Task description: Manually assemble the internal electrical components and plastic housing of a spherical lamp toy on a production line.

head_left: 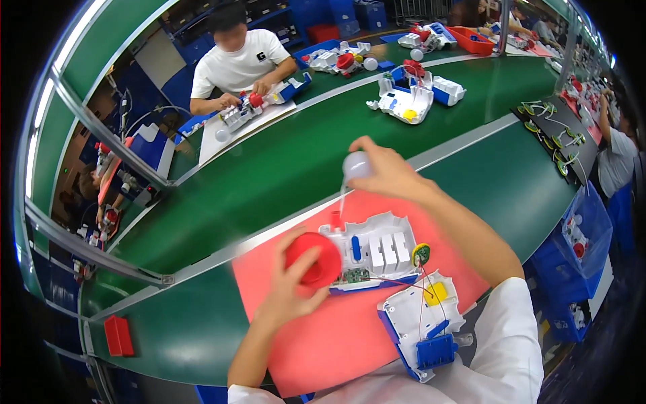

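My left hand (281, 293) is closed around a round red cup-shaped part (324, 264) at the left end of an opened white and blue plastic housing (383, 248). My right hand (393, 172) grips a whitish ball (356, 163) above the housing; a thin pale stem hangs from it toward a short red tube (336, 218). Inside the housing are a blue strip and a green circuit board (355, 275). Thin wires run to a small round yellow-rimmed board (421, 254) and to the other half shell (410, 313), which lies near my body with a yellow piece and a blue block.
A pink mat (309, 357) covers part of the green bench. Beyond a metal rail lies a green belt carrying another opened housing (407, 101). Across it, a co-worker (235, 64) handles a similar unit. A red bin (119, 336) is left; round boards lie on a black panel (555, 138) right.
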{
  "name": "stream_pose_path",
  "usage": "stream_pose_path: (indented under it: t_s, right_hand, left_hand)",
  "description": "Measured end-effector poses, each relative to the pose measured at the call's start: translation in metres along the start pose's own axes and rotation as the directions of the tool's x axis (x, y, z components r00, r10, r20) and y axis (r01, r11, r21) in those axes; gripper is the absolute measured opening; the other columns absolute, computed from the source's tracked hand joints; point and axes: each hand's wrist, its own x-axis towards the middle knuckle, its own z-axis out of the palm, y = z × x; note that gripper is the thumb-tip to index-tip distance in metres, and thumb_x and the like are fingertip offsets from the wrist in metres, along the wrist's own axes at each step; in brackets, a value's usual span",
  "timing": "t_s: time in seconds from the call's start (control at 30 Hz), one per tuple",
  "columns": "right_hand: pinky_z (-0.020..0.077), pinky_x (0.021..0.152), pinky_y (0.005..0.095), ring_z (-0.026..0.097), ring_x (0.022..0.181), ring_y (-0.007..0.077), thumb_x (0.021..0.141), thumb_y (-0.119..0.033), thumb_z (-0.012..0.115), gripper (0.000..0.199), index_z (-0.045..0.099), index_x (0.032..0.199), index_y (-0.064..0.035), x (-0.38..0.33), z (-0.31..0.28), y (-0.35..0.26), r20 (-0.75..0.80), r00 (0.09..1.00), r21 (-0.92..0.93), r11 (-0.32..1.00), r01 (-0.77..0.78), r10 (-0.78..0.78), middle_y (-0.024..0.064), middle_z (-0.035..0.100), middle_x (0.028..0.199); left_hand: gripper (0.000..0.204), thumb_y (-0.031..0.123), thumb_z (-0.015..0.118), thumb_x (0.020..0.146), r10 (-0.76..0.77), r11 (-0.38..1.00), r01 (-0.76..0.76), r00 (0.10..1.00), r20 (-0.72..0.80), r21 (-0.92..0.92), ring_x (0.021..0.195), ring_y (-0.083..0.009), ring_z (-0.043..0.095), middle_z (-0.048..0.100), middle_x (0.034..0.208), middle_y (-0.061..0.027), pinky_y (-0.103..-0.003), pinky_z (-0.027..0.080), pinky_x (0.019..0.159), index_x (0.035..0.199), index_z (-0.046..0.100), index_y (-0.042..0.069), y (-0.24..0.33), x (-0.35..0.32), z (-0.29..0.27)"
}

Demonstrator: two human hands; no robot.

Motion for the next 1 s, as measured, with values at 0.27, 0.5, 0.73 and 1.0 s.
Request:
stream_pose_path:
  t_s: [0.27,0.5,0.73,1.0]
  right_hand:
    - [0.0525,0.093,0.033,0.061,0.112,0.0185,0.083,-0.013,0.076,0.061,0.051,0.138,-0.0092,-0.089,-0.043,0.051,0.192,0.976,0.356,0.919,-0.168,0.104,0.0092,0.058,0.125]
    - [0.0502,0.096,0.036,0.06,0.114,0.0226,0.085,-0.02,0.075,0.051,0.055,0.131,-0.0099,-0.085,-0.023,0.059,0.22,0.969,0.508,0.835,-0.21,0.11,0.0093,0.061,0.122]
    - [0.0497,0.095,0.0333,0.057,0.115,0.0176,0.087,-0.017,0.074,0.048,0.05,0.128,-0.01,-0.079,-0.032,0.054,0.257,0.948,0.41,0.868,-0.281,0.186,0.0058,0.055,0.124]
    - [0.0501,0.089,0.03,0.06,0.104,0.0158,0.086,-0.027,0.077,0.054,0.044,0.126,-0.0104,-0.077,-0.014,0.054,0.257,0.945,0.444,0.843,-0.303,0.204,0.0068,0.061,0.111]
  left_hand:
    - [0.088,0.004,0.084,0.063,-0.206,0.978,0.204,0.908,-0.364,-0.045,0.13,-0.0398,0.045,0.043,0.139,-0.0218,-0.049,0.042,0.104,0.138,0.04,0.008,-0.026,-0.061,0.028]
    - [0.088,-0.002,0.08,0.066,-0.24,0.968,0.247,0.887,-0.393,-0.035,0.135,-0.0362,0.041,0.036,0.145,-0.0199,-0.046,0.043,0.108,0.14,0.037,0.013,-0.032,-0.071,0.039]
    - [0.085,-0.003,0.08,0.064,-0.249,0.963,0.269,0.871,-0.423,-0.014,0.133,-0.0365,0.042,0.036,0.145,-0.0191,-0.046,0.044,0.108,0.137,0.039,0.014,-0.03,-0.074,0.042]
    - [0.085,-0.004,0.081,0.062,-0.208,0.973,0.233,0.877,-0.432,0.003,0.133,-0.0363,0.043,0.035,0.145,-0.0194,-0.046,0.043,0.107,0.134,0.041,0.014,-0.025,-0.071,0.039]
